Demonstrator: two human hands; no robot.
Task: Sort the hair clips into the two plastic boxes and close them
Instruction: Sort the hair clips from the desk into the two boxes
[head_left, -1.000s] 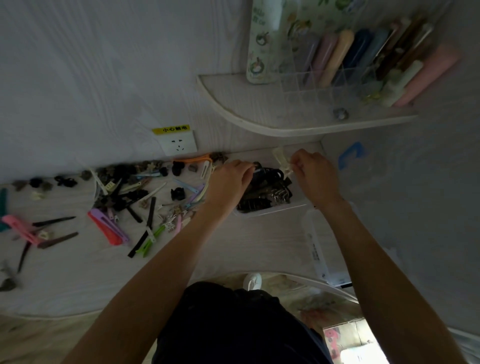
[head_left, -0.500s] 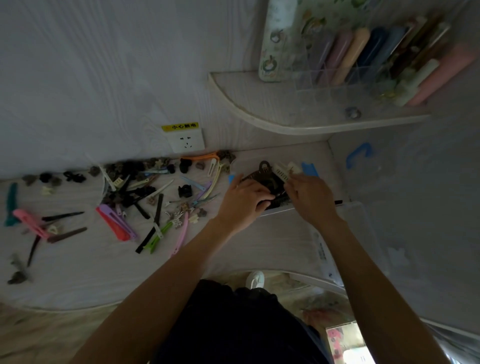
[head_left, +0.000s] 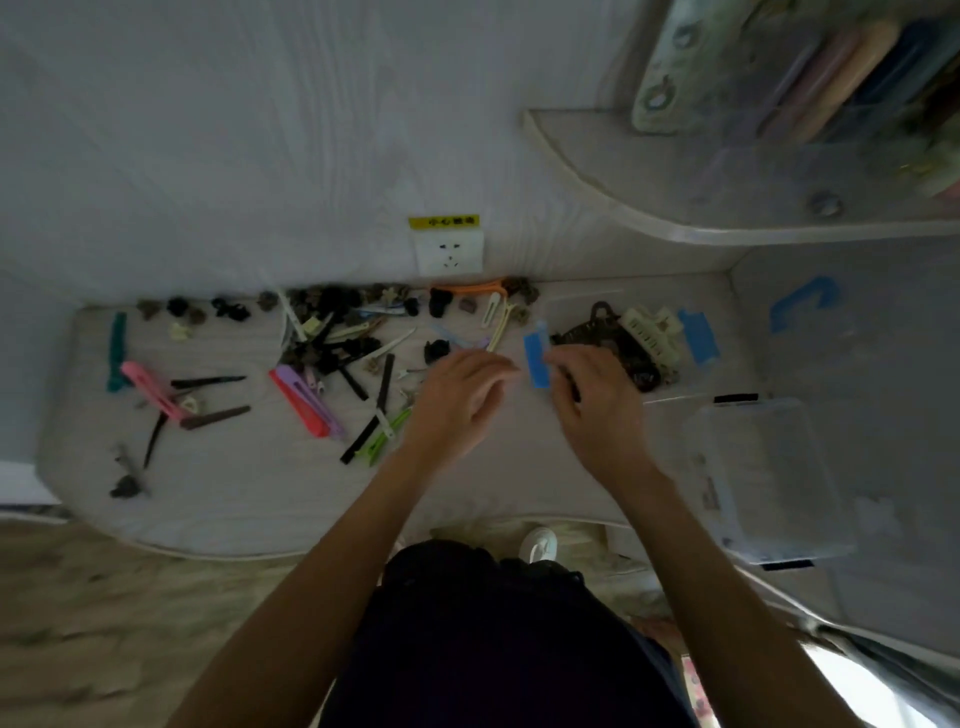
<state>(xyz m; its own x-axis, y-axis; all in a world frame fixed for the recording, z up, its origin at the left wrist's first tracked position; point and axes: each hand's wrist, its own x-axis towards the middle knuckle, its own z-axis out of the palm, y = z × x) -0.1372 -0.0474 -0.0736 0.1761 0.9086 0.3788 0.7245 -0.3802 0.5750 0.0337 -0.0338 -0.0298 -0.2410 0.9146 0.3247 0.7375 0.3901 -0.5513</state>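
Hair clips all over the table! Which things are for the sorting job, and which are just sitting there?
For the job:
- scattered coloured and black hair clips
- clear plastic box holding dark clips
- second clear plastic box, at the right
- left hand, right hand

Just lying about:
- white wall socket
- curved white shelf
- clear organiser of coloured tubes
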